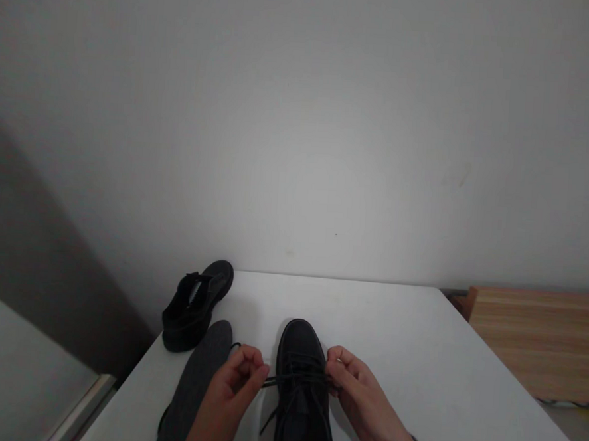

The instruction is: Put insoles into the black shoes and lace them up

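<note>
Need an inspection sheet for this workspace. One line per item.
Surface: white tabletop, against a pale wall.
Job's things: black shoe, toe pointing away from the person; dark laces across its top.
Clutter: second black shoe at far left; long grey piece near it, identity unclear.
Hands: left hand and right hand pinch the laces on opposite sides.
Cables: nothing seen on the tabletop.
Surroundings: wood-grain panel at right.

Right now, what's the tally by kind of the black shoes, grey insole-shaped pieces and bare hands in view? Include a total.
Black shoes: 2
Grey insole-shaped piece: 1
Bare hands (left hand, right hand): 2
Total: 5
</note>
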A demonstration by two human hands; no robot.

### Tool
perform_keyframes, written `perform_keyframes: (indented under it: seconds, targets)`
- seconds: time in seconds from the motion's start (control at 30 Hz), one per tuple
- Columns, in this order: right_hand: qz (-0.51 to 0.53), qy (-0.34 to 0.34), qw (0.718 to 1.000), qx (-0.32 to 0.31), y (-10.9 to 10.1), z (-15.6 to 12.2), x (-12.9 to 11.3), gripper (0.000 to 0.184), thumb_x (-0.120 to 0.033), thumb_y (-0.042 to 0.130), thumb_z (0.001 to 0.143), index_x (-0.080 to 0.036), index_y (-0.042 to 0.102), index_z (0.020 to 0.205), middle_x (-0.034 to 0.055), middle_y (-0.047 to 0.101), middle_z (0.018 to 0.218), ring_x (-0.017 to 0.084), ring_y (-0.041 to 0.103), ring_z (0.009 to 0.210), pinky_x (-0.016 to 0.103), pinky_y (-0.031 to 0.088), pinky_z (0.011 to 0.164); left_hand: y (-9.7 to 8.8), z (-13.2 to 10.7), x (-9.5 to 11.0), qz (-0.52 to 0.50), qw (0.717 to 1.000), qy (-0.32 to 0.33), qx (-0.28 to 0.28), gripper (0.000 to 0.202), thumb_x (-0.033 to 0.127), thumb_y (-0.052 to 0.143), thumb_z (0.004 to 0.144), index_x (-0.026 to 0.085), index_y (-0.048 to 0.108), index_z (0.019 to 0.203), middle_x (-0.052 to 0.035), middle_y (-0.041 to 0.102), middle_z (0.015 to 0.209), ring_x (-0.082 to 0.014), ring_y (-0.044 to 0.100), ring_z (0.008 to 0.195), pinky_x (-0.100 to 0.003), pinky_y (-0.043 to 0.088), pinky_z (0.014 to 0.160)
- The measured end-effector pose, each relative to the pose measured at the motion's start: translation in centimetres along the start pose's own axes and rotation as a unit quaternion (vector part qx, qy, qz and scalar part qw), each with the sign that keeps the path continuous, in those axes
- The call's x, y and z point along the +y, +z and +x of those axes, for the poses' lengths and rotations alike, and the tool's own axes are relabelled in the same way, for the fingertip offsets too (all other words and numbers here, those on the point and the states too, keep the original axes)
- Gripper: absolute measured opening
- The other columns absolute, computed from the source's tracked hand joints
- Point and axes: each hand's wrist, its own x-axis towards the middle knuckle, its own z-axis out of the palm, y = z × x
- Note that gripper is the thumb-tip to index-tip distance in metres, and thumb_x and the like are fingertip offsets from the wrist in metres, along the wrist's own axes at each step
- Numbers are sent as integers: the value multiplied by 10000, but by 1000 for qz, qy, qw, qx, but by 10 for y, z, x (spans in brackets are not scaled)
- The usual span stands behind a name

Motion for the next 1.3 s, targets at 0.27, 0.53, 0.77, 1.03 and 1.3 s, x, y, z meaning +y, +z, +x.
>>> perform_keyframes:
  seconds: [0.27, 0.53, 0.77, 1.03, 1.3]
  targets:
    - [51, 13, 999, 0, -1, -2, -19, 380, -487, 809, 771, -184, 588, 712, -34, 468, 684, 130, 365, 667, 253, 332, 657, -6, -1, -5, -33, 999, -12, 17, 412, 560, 758, 752, 189, 581, 725, 59, 466, 634, -104, 429, 594, -202, 374, 569]
    - [61, -9, 998, 25, -22, -4, -28, 294, -397, 802, 803, -191, 594, 775, -33, 444, 713, 130, 347, 683, 238, 341, 650, -14, 0, -8, -170, 980, -38, 93, 456, 556, 857, 631, 187, 614, 744, 43, 551, 604, -119, 536, 580, -229, 471, 601]
    - [52, -68, 996, 7, -30, -6, -39, 282, -428, 727, 870, -213, 551, 819, -79, 289, 601, 120, 205, 583, 250, 248, 557, -28, -4, -6, -180, 977, -39, 112, 454, 554, 852, 647, 186, 602, 739, 87, 436, 585, -30, 303, 425, -142, 231, 391]
    - [-237, -106, 965, -36, -31, -8, -38, 385, -559, 590, 920, -200, 564, 783, -65, 374, 575, 112, 306, 530, 261, 244, 513, -26, -14, 8, 96, 988, 83, 91, 406, 604, 657, 814, 208, 729, 754, -32, 662, 665, -208, 637, 707, -268, 524, 699]
    - [-376, -117, 919, -11, -16, 3, -17, 202, -370, 625, 870, -192, 664, 785, 19, 600, 700, 189, 521, 681, 320, 400, 662, -5, 1, -6, 154, 984, 69, 50, 305, 502, 660, 819, 224, 780, 858, -72, 767, 847, -261, 713, 828, -325, 549, 797]
